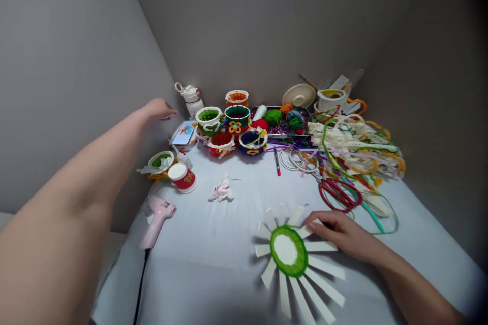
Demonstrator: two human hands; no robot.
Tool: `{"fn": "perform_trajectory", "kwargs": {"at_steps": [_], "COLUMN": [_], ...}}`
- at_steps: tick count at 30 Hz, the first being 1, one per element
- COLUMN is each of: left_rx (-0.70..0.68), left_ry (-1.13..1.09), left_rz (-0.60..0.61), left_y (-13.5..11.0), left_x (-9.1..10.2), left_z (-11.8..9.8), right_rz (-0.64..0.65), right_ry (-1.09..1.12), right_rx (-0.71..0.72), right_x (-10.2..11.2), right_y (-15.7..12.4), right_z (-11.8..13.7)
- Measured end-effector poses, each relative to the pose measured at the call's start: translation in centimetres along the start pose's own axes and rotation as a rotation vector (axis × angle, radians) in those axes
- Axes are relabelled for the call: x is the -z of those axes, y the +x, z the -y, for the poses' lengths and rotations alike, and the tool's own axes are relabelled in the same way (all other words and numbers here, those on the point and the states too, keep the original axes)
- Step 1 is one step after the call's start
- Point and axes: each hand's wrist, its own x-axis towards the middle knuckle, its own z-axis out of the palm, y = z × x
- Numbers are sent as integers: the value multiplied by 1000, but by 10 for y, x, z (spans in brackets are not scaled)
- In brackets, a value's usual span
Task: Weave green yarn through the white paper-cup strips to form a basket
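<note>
My right hand [339, 231] pinches one strip of a cut-open paper cup [285, 249] at the front of the table. White strips fan out all around its round base, and green yarn [300, 254] is wound in a ring about the white centre. My left hand [160, 109] is stretched out at the far left, above and beside a phone [183, 133] with a lit screen. Its fingers are bent and smeared, and nothing shows clearly in them. Close by stands a white bottle [193, 101] with a loop on its lid.
A pink glue gun [158, 221] with a black cord lies at left, near a red-and-white paper cup [183, 179]. Crumpled tissue [223, 189] lies mid-table. Several yarn-covered cups [237, 118], a tray [280, 136] of yarn balls and tangled cords [354, 150] line the back and right.
</note>
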Motion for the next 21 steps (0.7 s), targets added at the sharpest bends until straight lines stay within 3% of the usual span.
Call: {"fn": "perform_trajectory", "kwargs": {"at_steps": [2,4,6,8,10,14,18,21], "left_rx": [75,15,-105,-197,-234,-293,-329,-346], "left_ry": [122,109,-16,-137,-172,-149,-52,5], "left_rz": [-123,-292,-322,-193,35,508,643,710], "left_y": [-25,-60,-102,-147,-186,-231,-242,-243], "left_x": [15,20,12,-10,-40,-111,-171,-197], "left_z": [-31,-68,-106,-138,-161,-177,-171,-165], "right_rz": [-5,-14,-21,-27,-36,-104,-178,-186], "right_ry": [5,7,10,13,16,13,-27,-39], "right_rx": [11,31,46,48,43,64,48,43], "right_x": [0,0,0,0,-1,-3,-3,-4], "right_y": [0,-1,-1,-1,-1,-2,-3,-4], "right_z": [1,2,1,0,0,3,8,9]}}
